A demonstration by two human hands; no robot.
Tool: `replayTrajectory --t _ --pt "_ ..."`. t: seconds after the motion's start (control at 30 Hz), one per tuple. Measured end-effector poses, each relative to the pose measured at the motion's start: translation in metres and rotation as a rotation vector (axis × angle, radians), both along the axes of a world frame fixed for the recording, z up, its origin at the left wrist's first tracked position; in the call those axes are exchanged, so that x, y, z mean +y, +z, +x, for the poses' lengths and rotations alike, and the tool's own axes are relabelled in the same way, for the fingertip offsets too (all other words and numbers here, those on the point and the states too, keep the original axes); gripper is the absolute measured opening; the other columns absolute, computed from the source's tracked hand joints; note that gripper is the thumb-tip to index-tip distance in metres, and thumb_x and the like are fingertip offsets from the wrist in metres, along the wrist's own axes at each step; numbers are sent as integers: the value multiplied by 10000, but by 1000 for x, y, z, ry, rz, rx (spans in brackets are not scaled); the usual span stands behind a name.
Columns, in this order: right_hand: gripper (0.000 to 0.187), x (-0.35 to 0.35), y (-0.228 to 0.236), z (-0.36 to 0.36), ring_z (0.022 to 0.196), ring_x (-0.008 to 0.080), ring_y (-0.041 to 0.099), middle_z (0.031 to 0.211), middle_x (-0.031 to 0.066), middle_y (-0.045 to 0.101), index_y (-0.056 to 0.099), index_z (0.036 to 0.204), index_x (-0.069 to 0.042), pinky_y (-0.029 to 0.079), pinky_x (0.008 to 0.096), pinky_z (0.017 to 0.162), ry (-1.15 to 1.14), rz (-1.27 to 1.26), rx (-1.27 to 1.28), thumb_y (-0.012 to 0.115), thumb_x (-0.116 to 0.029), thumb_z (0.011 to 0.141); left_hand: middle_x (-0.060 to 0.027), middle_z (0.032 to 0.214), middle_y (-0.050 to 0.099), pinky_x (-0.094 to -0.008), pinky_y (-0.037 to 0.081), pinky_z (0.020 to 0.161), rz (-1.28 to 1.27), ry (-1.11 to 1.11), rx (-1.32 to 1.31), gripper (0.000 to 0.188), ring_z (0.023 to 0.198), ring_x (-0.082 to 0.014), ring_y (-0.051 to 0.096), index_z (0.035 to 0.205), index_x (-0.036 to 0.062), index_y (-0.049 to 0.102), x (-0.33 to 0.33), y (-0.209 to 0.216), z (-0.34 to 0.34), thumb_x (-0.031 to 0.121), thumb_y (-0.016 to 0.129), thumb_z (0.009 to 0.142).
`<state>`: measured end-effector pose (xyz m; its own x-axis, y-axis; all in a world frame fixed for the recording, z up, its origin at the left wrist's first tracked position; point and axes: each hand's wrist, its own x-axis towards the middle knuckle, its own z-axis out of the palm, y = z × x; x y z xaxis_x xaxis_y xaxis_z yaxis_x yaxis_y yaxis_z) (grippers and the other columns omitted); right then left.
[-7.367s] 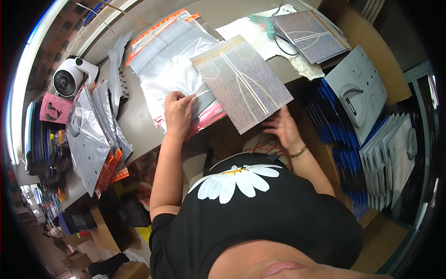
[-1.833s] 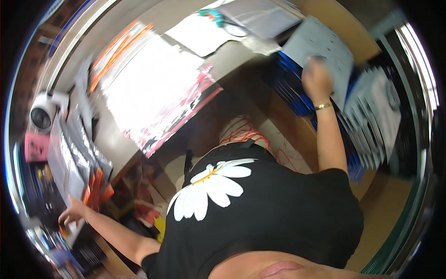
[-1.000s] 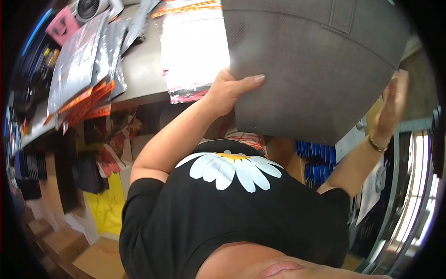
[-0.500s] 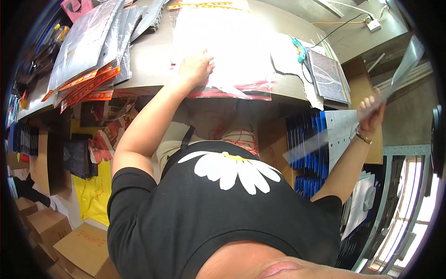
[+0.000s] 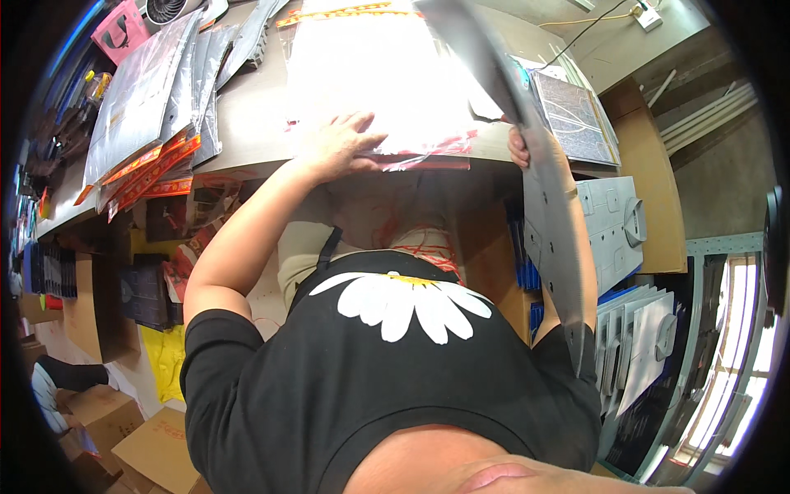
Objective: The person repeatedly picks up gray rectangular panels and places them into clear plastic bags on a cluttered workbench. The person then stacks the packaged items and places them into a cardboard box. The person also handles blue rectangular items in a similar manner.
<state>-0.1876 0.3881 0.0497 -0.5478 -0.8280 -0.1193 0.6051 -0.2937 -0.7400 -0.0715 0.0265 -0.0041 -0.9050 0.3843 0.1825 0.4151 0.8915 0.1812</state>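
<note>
My left hand lies with its fingers spread at the near edge of the table. Under and beside its fingertips is a stack of clear plastic bags, washed out by glare, with red strips along the near edge. My right hand is closed around a thin grey panel, held up almost edge-on and somewhat blurred. The panel has small holes along it and hides part of my right forearm. Just beyond the right hand lies a dark speckled sheet on the table.
Bagged grey panels with red-and-orange strips are piled at the table's left, near a pink bag. More grey panels stand upright at my right beside a cardboard sheet. Cardboard boxes sit at lower left.
My right hand has swung inward from the far right, bringing the grey panel in front of the table's right part. My left hand has shifted slightly left and nearer, its fingers now spread.
</note>
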Motion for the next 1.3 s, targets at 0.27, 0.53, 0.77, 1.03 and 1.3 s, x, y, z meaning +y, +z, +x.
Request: replayTrajectory --t 0.27,0.53,0.77,1.03,1.3 --pt "209 -57 27 41 451 65 413 617 0 501 558 955 -76 308 195 367 -383 362 108 569 -284 933 -208 1344 442 -473 327 1031 22 373 137 622 1232 -379 414 1272 161 557 1 -16 -25 555 610 794" --pt "337 -59 -7 26 986 181 599 1098 133 626 565 1138 69 475 308 881 -185 286 107 574 -190 923 -94 940 647 -367 507 760 431 184 212 183 829 -289 638 883 88 724 -14 -56 -37 237 699 779" --pt "265 -80 -35 34 870 126 607 970 68 663 652 1024 28 481 254 789 -110 416 283 621 -203 897 -125 1062 646 -327 512 807 1444 -19 -328 278 908 -208 635 1095 9 612 -57 -86 -82 198 589 893" --pt "312 -57 -36 47 812 111 600 912 61 659 664 1003 1 476 244 712 -50 726 296 634 -286 885 -99 855 703 -266 523 673 1129 398 -272 200 785 -129 646 887 -25 707 -30 -4 -78 151 715 793" --pt "319 -69 -21 41 782 97 571 866 47 640 665 962 -4 465 238 696 7 760 498 640 -310 877 -102 923 691 -261 512 733 541 -16 -46 172 828 -133 641 998 6 698 -36 -6 -91 47 655 837"
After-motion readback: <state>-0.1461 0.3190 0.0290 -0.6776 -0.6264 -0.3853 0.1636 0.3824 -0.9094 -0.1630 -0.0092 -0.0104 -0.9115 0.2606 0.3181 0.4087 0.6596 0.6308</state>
